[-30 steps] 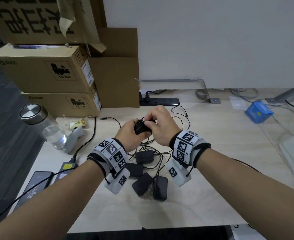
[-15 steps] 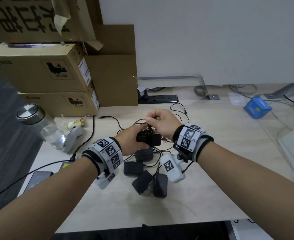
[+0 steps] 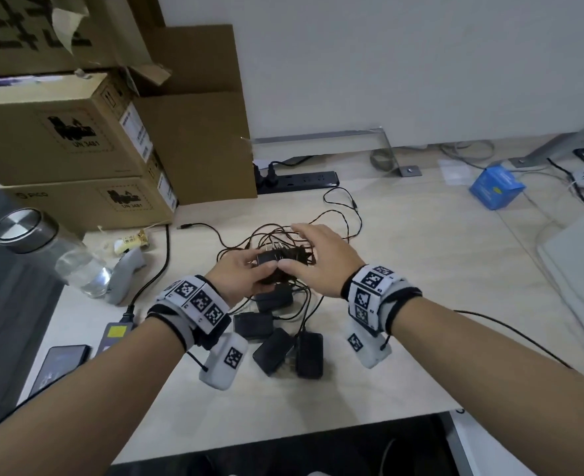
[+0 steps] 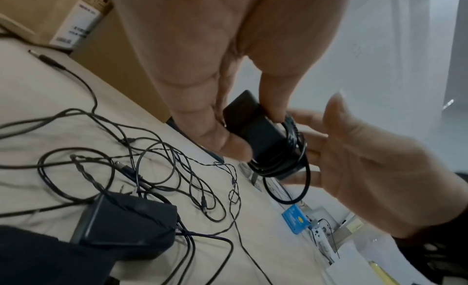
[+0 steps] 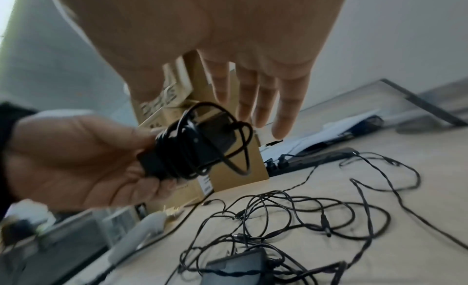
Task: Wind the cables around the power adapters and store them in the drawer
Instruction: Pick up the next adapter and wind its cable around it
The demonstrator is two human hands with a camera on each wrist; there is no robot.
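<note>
My left hand [image 3: 254, 274] grips a black power adapter [image 3: 271, 261] above the desk, its cable wound in coils around the body. The left wrist view shows thumb and fingers pinching the adapter [image 4: 263, 137], with one loose loop hanging below. My right hand [image 3: 313, 250] is beside it, fingers straight and spread, holding nothing. In the right wrist view the wound adapter [image 5: 192, 147] sits in the left palm under the right fingers [image 5: 266, 101]. Several other black adapters [image 3: 273, 350] lie below the hands among tangled thin cables [image 3: 338, 214]. No drawer is in view.
Stacked cardboard boxes [image 3: 77, 132] fill the back left, with a black power strip [image 3: 297, 182] beside them. A water bottle [image 3: 53, 255], a grey controller [image 3: 129, 273] and a phone [image 3: 60, 365] sit at the left. A blue box [image 3: 496, 187] is at the back right.
My right hand was pinching the cable at the adapter; it has let go and spread its fingers. The left hand still holds the wound adapter, now slightly lower.
</note>
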